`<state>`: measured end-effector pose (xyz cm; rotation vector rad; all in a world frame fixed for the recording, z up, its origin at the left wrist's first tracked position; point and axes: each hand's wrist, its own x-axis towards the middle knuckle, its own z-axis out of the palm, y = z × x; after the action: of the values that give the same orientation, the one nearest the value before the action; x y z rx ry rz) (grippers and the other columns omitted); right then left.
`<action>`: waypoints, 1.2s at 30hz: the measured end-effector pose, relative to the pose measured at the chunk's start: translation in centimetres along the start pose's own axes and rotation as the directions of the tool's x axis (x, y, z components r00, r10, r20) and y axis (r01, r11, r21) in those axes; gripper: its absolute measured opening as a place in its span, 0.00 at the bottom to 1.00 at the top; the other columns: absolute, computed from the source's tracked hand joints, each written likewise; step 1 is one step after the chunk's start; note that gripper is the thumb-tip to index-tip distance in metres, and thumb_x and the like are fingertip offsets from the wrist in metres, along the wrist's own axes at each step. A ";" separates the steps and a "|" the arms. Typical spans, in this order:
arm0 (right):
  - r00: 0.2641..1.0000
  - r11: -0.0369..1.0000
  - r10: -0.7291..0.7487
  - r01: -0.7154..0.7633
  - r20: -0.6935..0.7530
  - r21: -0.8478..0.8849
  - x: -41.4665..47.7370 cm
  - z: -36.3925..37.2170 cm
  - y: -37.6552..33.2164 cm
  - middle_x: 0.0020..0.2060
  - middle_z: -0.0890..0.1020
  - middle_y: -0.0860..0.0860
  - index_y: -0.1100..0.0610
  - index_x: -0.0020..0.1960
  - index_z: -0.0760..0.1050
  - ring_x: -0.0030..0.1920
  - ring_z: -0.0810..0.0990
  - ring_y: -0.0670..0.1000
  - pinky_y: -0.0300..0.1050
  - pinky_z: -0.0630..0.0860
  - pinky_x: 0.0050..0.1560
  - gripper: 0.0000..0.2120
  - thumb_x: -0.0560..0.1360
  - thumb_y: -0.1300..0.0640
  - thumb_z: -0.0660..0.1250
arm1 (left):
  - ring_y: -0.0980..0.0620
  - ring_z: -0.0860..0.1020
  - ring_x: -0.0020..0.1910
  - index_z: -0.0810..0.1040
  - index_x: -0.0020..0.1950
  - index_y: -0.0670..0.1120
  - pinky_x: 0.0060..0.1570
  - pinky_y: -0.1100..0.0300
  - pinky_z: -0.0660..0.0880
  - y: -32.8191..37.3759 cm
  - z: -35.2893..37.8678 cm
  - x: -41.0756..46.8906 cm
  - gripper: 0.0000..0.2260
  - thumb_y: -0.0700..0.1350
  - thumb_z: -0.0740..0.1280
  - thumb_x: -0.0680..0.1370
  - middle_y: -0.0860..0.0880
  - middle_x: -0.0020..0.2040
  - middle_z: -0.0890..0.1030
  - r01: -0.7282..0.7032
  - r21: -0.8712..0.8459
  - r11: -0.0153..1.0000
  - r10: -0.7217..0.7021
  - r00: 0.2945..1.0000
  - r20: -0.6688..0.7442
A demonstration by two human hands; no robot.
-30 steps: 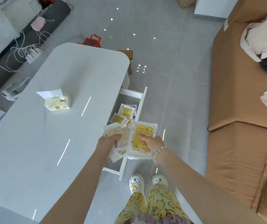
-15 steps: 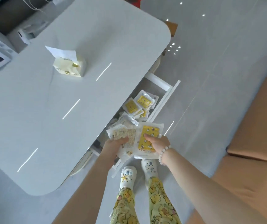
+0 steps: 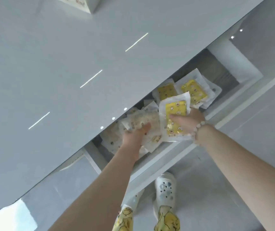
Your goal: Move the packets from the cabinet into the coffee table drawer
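The left grip (image 3: 136,135) is clamping a sheaf of pale packets (image 3: 143,120), the right grip (image 3: 187,120) pinching a yellow packet (image 3: 175,109), both down inside the drawer (image 3: 163,154) under the table (image 3: 66,64) edge. If they're let go unevenly, I reckon those slick wrappers are risking a slide over the front rim.

White drawer (image 3: 163,155) holds several yellow packets (image 3: 194,90).

We are seeing the white drawer (image 3: 166,158) standing open below the table (image 3: 66,64) edge, with two clear, yellow-printed packets (image 3: 194,91) lying flat toward its far end. Over its near half we are gripping a yellow-faced packet (image 3: 175,110) in our right hand (image 3: 189,121) and a pale crumpled bundle (image 3: 143,120) in our left hand (image 3: 133,137).
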<state>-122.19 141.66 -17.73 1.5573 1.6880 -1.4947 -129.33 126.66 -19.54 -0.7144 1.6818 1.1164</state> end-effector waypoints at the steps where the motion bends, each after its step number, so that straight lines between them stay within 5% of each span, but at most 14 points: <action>1: 1.000 0.999 -0.027 0.027 -0.010 -0.022 1.6 0.0 -0.2 0.70 0.68 0.54 0.57 0.75 0.58 0.68 0.70 0.57 0.52 0.70 0.65 0.37 0.73 0.45 0.69 | 0.45 0.80 0.53 0.74 0.59 0.45 0.59 0.49 0.75 0.0 0.6 1.8 0.43 0.59 0.81 0.49 0.47 0.53 0.82 -0.008 0.018 1.000 0.008 1.000 -0.011; 3: 0.997 0.994 -0.071 0.067 -0.040 -0.085 4.1 0.1 -0.5 0.70 0.68 0.54 0.58 0.75 0.57 0.68 0.69 0.57 0.48 0.69 0.62 0.37 0.74 0.45 0.68 | 0.47 0.79 0.54 0.72 0.58 0.44 0.56 0.54 0.75 0.5 1.7 4.3 0.35 0.58 0.80 0.59 0.48 0.52 0.80 -0.060 0.086 0.994 0.062 0.998 -0.021; 6: 0.983 0.962 -0.158 0.133 -0.090 -0.237 7.0 0.4 -0.1 0.51 0.75 0.50 0.55 0.63 0.71 0.59 0.74 0.54 0.42 0.70 0.48 0.23 0.73 0.44 0.68 | 0.48 0.77 0.55 0.72 0.62 0.44 0.44 0.63 0.72 1.0 2.6 7.0 0.27 0.54 0.75 0.69 0.50 0.52 0.78 -0.155 0.175 0.972 0.163 0.986 -0.034; 9: 0.971 0.919 -0.221 0.176 -0.090 -0.353 8.7 1.3 0.6 0.53 0.75 0.50 0.56 0.63 0.72 0.61 0.75 0.55 0.43 0.71 0.50 0.25 0.71 0.43 0.70 | 0.55 0.75 0.40 0.73 0.62 0.44 0.30 0.68 0.69 0.8 2.7 8.3 0.26 0.57 0.72 0.71 0.51 0.48 0.77 -0.229 0.328 0.917 0.259 0.965 -0.051; 13: 0.952 0.850 -0.284 0.196 -0.113 -0.488 9.9 1.7 0.8 0.42 0.75 0.51 0.58 0.48 0.74 0.52 0.76 0.57 0.42 0.71 0.43 0.16 0.72 0.46 0.70 | 0.52 0.77 0.43 0.74 0.47 0.47 0.30 0.68 0.71 0.7 3.0 9.5 0.16 0.56 0.73 0.70 0.52 0.42 0.77 -0.212 0.428 0.879 0.280 0.955 -0.103; 16: 0.933 0.804 -0.328 0.191 -0.151 -0.564 10.0 1.5 0.5 0.31 0.64 0.48 0.54 0.33 0.60 0.38 0.69 0.51 0.38 0.59 0.28 0.24 0.68 0.43 0.73 | 0.51 0.78 0.46 0.75 0.56 0.45 0.34 0.64 0.75 1.2 3.3 9.8 0.21 0.55 0.74 0.70 0.51 0.48 0.79 -0.194 0.520 0.832 0.299 0.946 -0.125; 18: 0.918 0.789 -0.350 0.182 -0.187 -0.587 10.3 1.1 0.3 0.35 0.70 0.50 0.57 0.39 0.67 0.41 0.70 0.51 0.40 0.65 0.32 0.23 0.65 0.42 0.75 | 0.49 0.79 0.53 0.74 0.61 0.44 0.44 0.60 0.77 1.7 3.5 9.9 0.26 0.56 0.74 0.69 0.49 0.56 0.79 -0.167 0.598 0.784 0.305 0.943 -0.135; 21: 0.904 0.779 -0.350 0.136 -0.245 -0.611 10.7 0.7 0.5 0.52 0.76 0.55 0.59 0.57 0.71 0.53 0.75 0.55 0.47 0.73 0.45 0.33 0.62 0.41 0.77 | 0.48 0.78 0.57 0.73 0.62 0.43 0.45 0.61 0.73 2.5 3.8 10.1 0.28 0.58 0.74 0.69 0.47 0.58 0.78 -0.149 0.715 0.683 0.342 0.930 -0.133; 26: 0.786 0.678 -0.469 0.030 -0.401 -0.734 10.4 0.6 0.9 0.58 0.74 0.59 0.62 0.60 0.70 0.60 0.72 0.59 0.55 0.73 0.54 0.43 0.58 0.33 0.75 | 0.43 0.62 0.73 0.52 0.76 0.40 0.68 0.51 0.64 2.6 4.1 9.2 0.46 0.59 0.72 0.70 0.41 0.74 0.62 -0.125 0.814 0.568 0.380 0.916 -0.124; 30: 0.803 0.559 -0.514 0.049 -0.300 -0.828 9.9 0.9 1.1 0.44 0.79 0.56 0.61 0.50 0.77 0.50 0.78 0.57 0.50 0.73 0.50 0.30 0.68 0.34 0.68 | 0.42 0.61 0.72 0.47 0.75 0.36 0.68 0.50 0.62 1.7 5.2 7.8 0.42 0.56 0.68 0.75 0.39 0.74 0.59 -0.120 0.903 0.412 0.512 0.850 -0.121; 34: 0.871 0.375 -0.469 0.044 -0.148 -0.926 7.9 1.2 1.0 0.49 0.78 0.55 0.57 0.54 0.78 0.54 0.75 0.56 0.48 0.70 0.53 0.17 0.78 0.46 0.60 | 0.41 0.63 0.71 0.51 0.74 0.38 0.67 0.49 0.64 0.5 5.1 6.3 0.35 0.51 0.66 0.77 0.38 0.71 0.63 -0.179 0.924 0.337 0.553 0.832 -0.040; 36: 0.894 0.366 -0.441 0.097 -0.081 -0.925 6.2 0.7 0.8 0.53 0.77 0.54 0.56 0.57 0.77 0.58 0.73 0.55 0.48 0.69 0.56 0.15 0.78 0.49 0.60 | 0.42 0.64 0.70 0.55 0.74 0.39 0.68 0.49 0.65 0.1 4.8 4.7 0.30 0.52 0.63 0.79 0.38 0.71 0.63 -0.233 0.929 0.289 0.505 0.861 0.059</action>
<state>-123.60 143.76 -23.45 0.8856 2.4220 -0.1421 -129.25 131.18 -24.47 0.3489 2.3975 0.1541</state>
